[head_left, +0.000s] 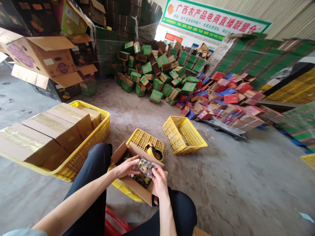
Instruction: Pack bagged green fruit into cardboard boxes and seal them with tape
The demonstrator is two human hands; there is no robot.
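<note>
Between my two hands is a small clear plastic pack (145, 167) with dark and yellowish contents that I cannot name. My left hand (126, 167) grips its left end, and my right hand (158, 177) has the right end between thumb and fingers. Right below it stands an open cardboard box (140, 188), flaps spread, with similar dark and yellow packs inside. The box rests on a yellow plastic crate (126, 190). A yellow and black tape dispenser (155, 152) lies just beyond the box, on an upturned yellow crate (140, 139).
On the left, a large yellow basket (104, 123) holds several taped cartons (61, 123). Another yellow crate (184, 136) sits on the concrete floor ahead. Piles of green boxes (157, 75) and red and blue boxes (221, 95) lie farther back. Large cartons (44, 59) are stacked at the far left.
</note>
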